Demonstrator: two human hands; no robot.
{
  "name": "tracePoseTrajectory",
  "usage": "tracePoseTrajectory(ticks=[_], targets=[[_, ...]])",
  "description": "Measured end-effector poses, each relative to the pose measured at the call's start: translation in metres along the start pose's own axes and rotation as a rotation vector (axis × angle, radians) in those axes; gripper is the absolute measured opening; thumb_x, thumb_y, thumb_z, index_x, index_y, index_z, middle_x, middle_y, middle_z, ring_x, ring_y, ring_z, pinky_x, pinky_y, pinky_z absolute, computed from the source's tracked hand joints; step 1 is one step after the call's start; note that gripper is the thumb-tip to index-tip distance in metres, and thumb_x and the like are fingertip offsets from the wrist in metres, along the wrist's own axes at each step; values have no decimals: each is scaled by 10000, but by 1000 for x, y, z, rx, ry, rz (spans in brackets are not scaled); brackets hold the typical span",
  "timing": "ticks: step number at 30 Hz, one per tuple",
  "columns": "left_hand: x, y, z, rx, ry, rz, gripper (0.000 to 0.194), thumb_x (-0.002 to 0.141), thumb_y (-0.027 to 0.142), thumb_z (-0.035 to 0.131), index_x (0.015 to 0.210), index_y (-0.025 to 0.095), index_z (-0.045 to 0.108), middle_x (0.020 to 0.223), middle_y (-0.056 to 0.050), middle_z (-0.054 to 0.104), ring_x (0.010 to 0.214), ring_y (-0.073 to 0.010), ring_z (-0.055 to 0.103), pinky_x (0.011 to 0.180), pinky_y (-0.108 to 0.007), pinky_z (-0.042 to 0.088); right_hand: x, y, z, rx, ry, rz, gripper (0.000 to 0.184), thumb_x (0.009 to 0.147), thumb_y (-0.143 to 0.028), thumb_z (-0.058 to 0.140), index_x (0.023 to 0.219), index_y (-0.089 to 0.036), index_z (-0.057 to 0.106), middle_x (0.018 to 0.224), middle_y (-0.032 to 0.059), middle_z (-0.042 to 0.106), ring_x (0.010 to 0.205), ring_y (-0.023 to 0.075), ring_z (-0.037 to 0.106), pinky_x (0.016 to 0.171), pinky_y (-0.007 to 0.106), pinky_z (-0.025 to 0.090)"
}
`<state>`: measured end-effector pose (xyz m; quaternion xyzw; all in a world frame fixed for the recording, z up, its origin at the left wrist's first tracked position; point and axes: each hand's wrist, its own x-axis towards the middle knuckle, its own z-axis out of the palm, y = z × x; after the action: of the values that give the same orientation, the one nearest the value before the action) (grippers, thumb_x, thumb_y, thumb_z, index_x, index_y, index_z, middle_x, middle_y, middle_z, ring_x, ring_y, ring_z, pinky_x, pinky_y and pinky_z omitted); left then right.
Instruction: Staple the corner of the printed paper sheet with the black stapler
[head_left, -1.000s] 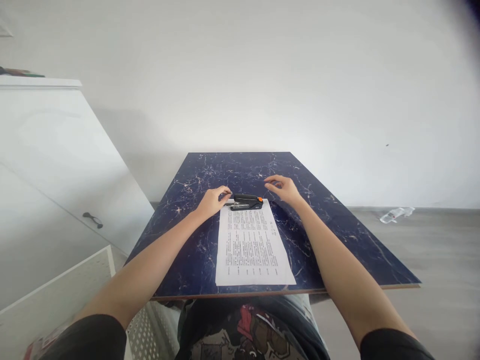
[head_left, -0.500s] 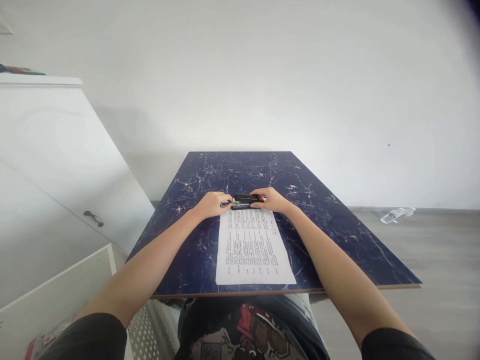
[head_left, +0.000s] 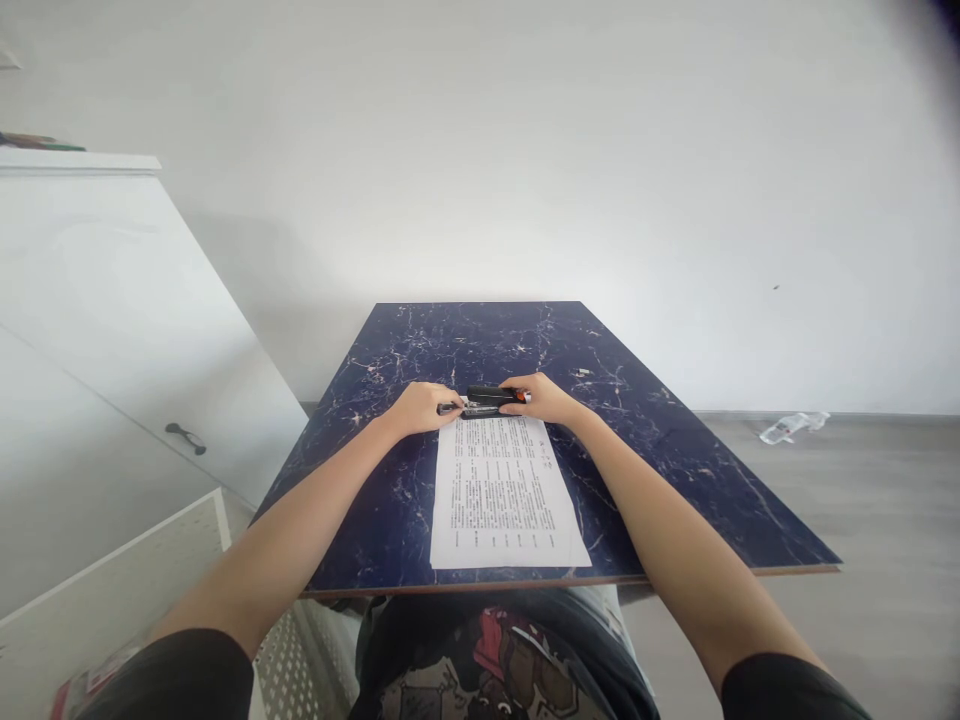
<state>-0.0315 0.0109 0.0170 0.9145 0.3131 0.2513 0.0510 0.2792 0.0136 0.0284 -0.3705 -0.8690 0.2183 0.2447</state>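
Note:
A black stapler [head_left: 486, 396] lies sideways across the top edge of a printed paper sheet [head_left: 499, 500]. Its upper arm is lifted from the base, and a metallic part shows between them at the left. My right hand [head_left: 538, 396] grips the stapler's right end, where a small orange patch shows. At the opposite end, the closed fingers of my left hand [head_left: 426, 408] pinch a dark tip of the stapler; the exact part is too small to make out.
The dark blue marbled table [head_left: 480, 340] has a small white piece [head_left: 582, 372] on it, beyond my right hand. A white cabinet [head_left: 112, 300] and a white perforated basket [head_left: 289, 655] stand at the left. Clear plastic [head_left: 793, 428] lies on the floor at the right.

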Motion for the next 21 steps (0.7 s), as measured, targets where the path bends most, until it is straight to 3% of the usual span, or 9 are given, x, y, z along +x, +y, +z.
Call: tracePoseTrajectory(ticks=[5,9,12,16,21], targets=[[0,-1,-14,-161,-17,-71,261,881,284,608,1087,263,766,1099,-40,782,983,-202,743,917,-345,586,-2,-1,-5,41,-22,12,464,803,-474,769,1208,-250,746,1121,59,772,985,267,699,889,376,517],[0,-7,-24,-435,-133,-102,338,885,205,575,1187,245,723,1177,-86,764,1082,-209,733,940,-367,589,-7,2,-16,65,-80,8,624,743,-484,815,1314,-265,692,1227,76,735,1071,291,676,872,383,515],[-2,-13,-29,-551,-205,-144,396,913,253,616,1307,238,659,1220,-120,753,1155,-231,716,972,-414,579,-11,7,-22,53,-109,32,596,732,-464,813,1270,-225,718,1113,77,752,962,264,672,807,358,503],[-5,-18,-29,-543,-278,-150,447,924,286,650,1370,289,621,1283,-103,730,1223,-227,684,991,-411,565,-12,15,-23,91,-116,90,530,721,-439,808,1188,-196,750,955,48,751,793,209,634,741,330,482],[0,-16,-11,-462,-155,-194,389,881,277,718,1268,263,678,1224,-77,754,1130,-228,716,953,-374,561,-9,19,-17,128,-73,80,537,683,-400,826,1176,-200,755,926,34,753,790,205,634,752,323,478]])
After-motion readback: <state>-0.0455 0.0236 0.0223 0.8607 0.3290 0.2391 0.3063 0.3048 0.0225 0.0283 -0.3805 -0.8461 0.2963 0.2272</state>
